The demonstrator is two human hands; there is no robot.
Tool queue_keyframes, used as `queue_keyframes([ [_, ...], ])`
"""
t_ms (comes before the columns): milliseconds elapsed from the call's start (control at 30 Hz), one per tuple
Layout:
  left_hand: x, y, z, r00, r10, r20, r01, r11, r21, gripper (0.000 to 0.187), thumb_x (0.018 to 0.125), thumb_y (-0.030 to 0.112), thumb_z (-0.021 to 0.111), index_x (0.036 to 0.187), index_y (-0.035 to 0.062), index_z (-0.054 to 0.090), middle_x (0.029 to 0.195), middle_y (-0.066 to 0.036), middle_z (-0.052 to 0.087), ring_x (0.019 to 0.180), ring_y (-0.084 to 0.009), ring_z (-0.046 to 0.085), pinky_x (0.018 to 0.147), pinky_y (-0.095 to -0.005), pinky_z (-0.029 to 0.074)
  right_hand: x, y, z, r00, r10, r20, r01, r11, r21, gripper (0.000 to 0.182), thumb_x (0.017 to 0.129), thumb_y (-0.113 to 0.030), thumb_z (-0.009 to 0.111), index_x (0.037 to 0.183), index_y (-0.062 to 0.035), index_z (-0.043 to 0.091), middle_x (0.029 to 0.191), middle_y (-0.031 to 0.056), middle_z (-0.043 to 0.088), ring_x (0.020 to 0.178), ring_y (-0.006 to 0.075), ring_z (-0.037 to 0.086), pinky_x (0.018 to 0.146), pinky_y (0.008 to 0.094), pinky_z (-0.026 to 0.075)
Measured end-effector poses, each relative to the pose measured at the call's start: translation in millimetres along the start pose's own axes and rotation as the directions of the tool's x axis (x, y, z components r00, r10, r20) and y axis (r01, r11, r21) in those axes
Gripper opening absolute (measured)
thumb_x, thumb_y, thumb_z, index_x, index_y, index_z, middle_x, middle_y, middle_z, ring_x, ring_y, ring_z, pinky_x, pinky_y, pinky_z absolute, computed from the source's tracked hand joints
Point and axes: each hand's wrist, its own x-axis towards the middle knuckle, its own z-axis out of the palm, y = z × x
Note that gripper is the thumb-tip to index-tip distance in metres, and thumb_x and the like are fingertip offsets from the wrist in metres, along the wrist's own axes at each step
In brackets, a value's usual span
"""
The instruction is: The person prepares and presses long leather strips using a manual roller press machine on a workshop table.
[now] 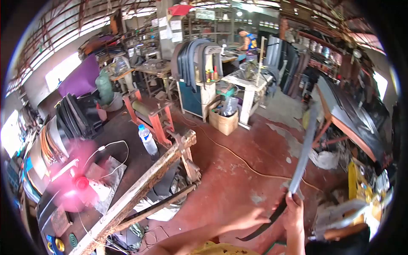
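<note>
— So what does the right hand have?
— It is closed around a long grey strip, gripped near its lower end. The strip rises from the fist and leans up to the right, blurred along its length.
— And the left hand?
— Fingers stretched out flat, palm down, low in the view. Its fingertips meet a dark curved strip that runs from beneath the right hand down to the left. Whether it pinches that strip or only touches it cannot be told.
— Where does all this sit?
— Above the red floor, at the bottom right of the view. An orange cable trails across the floor just beyond the hands.
— Anything on the person's left?
— A dark surface edged by a rough wooden beam. A water bottle stands upright on it, and a pink fan spins nearby, with a white cord looping away.
— Anyone else around?
— Another person stands far back among the shelves.
</note>
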Motion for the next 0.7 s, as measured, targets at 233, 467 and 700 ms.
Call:
queue_keyframes([
  [233, -37.9, -80.8, -347.1, 0.390, 0.319, -0.864, 0.772, 0.397, 0.496, 0.019, 0.096, 0.020, 0.064, 0.104, 0.0036, 0.070, 0.096, -0.017, 0.072, 0.085, -0.0362, 0.071, 0.072, -0.0460, 0.056, 185.7, -46.7, 25.5, 0.961, -0.275, -0.003, 0.275, 0.961, -0.017, 0.027, 0.105, -0.024, 0.057, 0.113, 0.0010, 0.061, 0.075, 0.0120, 0.067, 0.063, 0.0239, 0.068, 0.057, 0.0388, 0.058],
  [467, -11.6, -126.8, -457.3, 0.438, 0.036, -0.898, 0.887, 0.147, 0.438, 0.026, 0.098, 0.028, 0.063, 0.095, 0.0025, 0.063, 0.093, -0.016, 0.069, 0.090, -0.0368, 0.069, 0.075, -0.0485, 0.056, 362.2, -64.0, 78.6, 0.949, -0.271, 0.161, 0.273, 0.962, 0.007, 0.030, 0.109, -0.032, 0.050, 0.118, -0.0045, 0.056, 0.075, 0.0094, 0.065, 0.060, 0.0218, 0.060, 0.060, 0.0375, 0.051],
  [700, 2.2, -111.0, -456.9, 0.450, -0.137, -0.882, 0.870, -0.154, 0.468, 0.027, 0.094, 0.032, 0.067, 0.087, 0.0066, 0.060, 0.080, -0.009, 0.063, 0.081, -0.0279, 0.067, 0.067, -0.0401, 0.055, 573.5, -28.5, 153.5, 0.911, -0.112, 0.396, 0.134, 0.991, -0.027, 0.030, 0.108, -0.032, 0.054, 0.120, -0.0048, 0.059, 0.085, 0.0048, 0.066, 0.071, 0.0165, 0.064, 0.064, 0.0349, 0.053],
])
